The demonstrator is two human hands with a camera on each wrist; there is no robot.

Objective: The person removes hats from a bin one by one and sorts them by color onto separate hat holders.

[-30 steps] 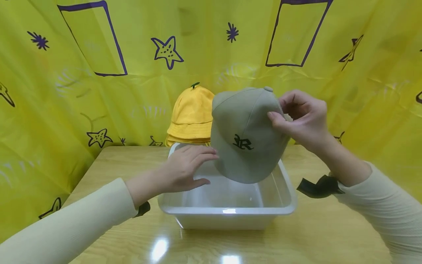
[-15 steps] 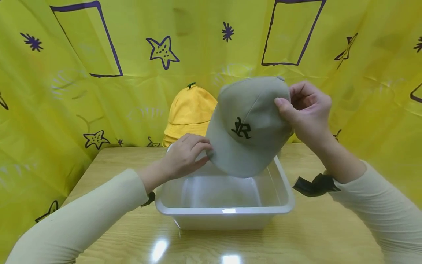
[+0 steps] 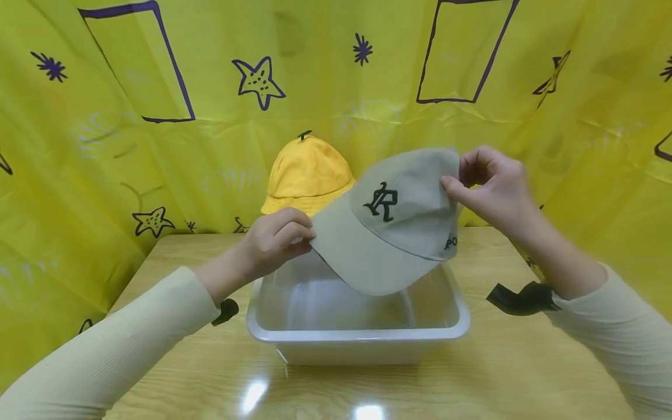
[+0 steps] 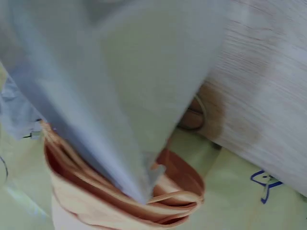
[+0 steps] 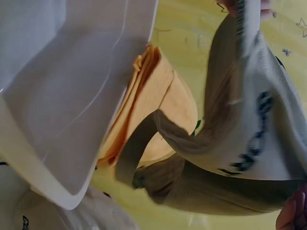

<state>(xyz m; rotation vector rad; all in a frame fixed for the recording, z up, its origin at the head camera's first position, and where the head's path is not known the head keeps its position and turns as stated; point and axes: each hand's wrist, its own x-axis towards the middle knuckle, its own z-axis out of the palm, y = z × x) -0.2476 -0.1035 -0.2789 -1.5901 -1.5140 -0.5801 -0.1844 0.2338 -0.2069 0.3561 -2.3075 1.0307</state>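
Note:
A grey-green baseball cap with a dark emblem on its front is held over the white plastic basin. My left hand pinches the left edge of its brim. At the other end, my right hand grips the crown near its back, thumb on the outer side. The cap tilts with its brim toward the lower left. Its hollow underside and the back strap show in the right wrist view. Yellow bucket hats stand behind the basin, partly hidden by the cap.
The basin stands on a wooden table. A yellow curtain with purple drawings hangs along the back and sides. In the right wrist view, a pale cloth item with dark markings lies below the basin's corner.
My left hand has come onto the brim and drawn it to the left. The cap has turned, with its brim swung leftward and side lettering now showing. The right hand keeps its grip.

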